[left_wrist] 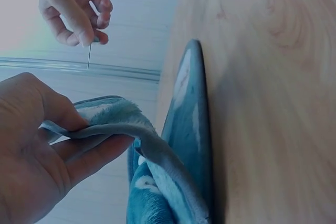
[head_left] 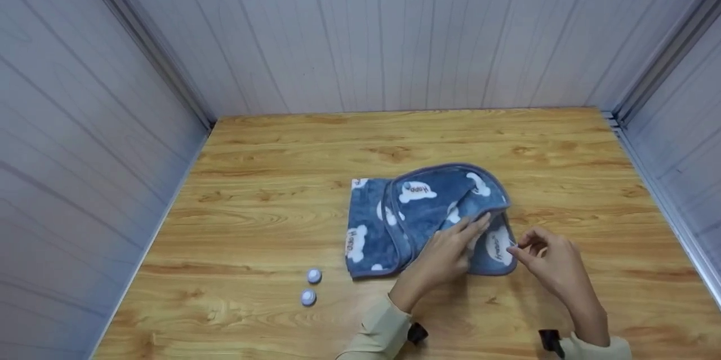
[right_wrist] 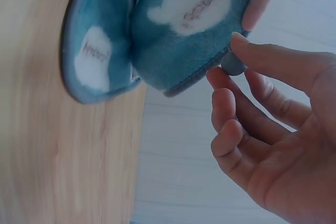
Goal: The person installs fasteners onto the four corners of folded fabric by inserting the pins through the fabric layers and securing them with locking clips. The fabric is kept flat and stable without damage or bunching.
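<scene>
A blue fleece blanket (head_left: 369,225) with white bear-like patches and grey edging lies folded on the wooden table. My left hand (head_left: 442,256) pinches a raised edge of the blanket between thumb and fingers, as the left wrist view shows. To the right of that edge, my right hand (head_left: 555,261) holds a thin pin (left_wrist: 88,56) by its round grey-blue head (right_wrist: 232,64), between thumb and fingertips. In the left wrist view the pin's point stands out from the fingers, apart from the blanket edge (left_wrist: 107,128).
Two small round pale-purple pieces with white centres, an upper one (head_left: 314,275) and a lower one (head_left: 308,297), lie left of the blanket. The wood-grain table (head_left: 253,208) meets pale panel walls (head_left: 349,33) at the back and both sides.
</scene>
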Demonstrator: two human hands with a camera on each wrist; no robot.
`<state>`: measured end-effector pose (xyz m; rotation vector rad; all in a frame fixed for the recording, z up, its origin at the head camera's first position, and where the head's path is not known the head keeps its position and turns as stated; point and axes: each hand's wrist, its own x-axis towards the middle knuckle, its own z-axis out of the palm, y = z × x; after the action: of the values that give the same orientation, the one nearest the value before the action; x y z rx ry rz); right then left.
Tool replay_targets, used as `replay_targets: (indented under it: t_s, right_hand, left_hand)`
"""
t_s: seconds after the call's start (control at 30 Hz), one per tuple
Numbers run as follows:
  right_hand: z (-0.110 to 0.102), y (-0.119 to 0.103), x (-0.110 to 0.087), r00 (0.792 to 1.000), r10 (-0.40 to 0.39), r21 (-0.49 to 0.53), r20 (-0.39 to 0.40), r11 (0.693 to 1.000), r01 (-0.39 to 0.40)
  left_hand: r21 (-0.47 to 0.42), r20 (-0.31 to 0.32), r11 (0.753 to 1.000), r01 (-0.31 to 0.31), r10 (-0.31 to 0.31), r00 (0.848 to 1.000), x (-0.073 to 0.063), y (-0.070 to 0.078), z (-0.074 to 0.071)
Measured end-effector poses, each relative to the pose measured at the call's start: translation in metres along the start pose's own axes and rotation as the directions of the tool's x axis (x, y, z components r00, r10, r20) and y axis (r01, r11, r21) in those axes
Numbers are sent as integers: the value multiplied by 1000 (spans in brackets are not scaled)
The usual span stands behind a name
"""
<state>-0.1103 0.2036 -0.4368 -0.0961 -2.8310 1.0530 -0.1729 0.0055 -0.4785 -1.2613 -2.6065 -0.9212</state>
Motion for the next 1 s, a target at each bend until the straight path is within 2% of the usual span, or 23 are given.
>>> replay_targets:
  t_s: [0.2, 0.47, 0.57, 0.73, 1.0]
  right_hand:
    - [9, -7, 8, 994, -85, 36, -65, 996, 87]
    - [18, -14, 16, 986, -129, 42, -105, 990, 134]
    - [21, -17, 18, 980, -155, 41, -123, 986, 161]
    - [24, -20, 21, 979, -161, 40, -127, 985, 168]
    - [32, -21, 26, 971, -171, 40, -167, 983, 180]
  left_hand:
    - [-1, 8, 1000, -9, 9, 1000, 1, 0, -4]
    - [-9, 67, 1000, 18, -17, 998, 3, 1, -10]
    - [3, 71, 1000, 16, -16, 997, 4, 2, -11]
    - [15, 68, 1000, -5, 4, 998, 3, 2, -12]
    - [30, 107, 999, -20, 16, 994, 2, 1, -13]
